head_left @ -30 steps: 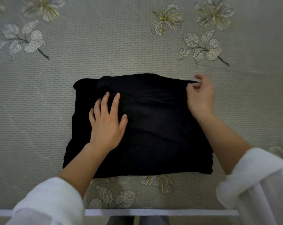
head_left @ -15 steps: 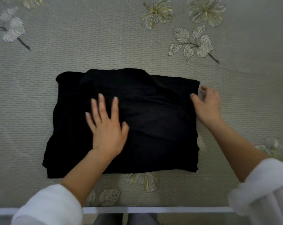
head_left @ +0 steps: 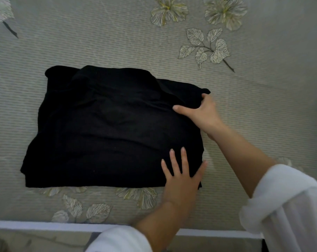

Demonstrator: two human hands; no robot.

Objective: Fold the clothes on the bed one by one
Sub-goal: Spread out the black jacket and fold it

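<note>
Folded black fabric garment [head_left: 108, 128] lies flat on grey woven floral bedspread [head_left: 99, 42]. Left hand [head_left: 181, 177]: fingers straight, spread, palm resting on garment's near right corner. Right hand [head_left: 203, 113]: thumb on top, fingers curled round garment's right edge, gripping it.

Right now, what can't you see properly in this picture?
1. Head view: what kind of clothing the black garment is. It is folded and too dark to show details.
2. Head view: most fingers of the right hand. They are hidden at the garment's far right corner, which the hand grips.
3. Head view: whether other clothes are waiting. The bed is cut off by the picture's edges.
</note>
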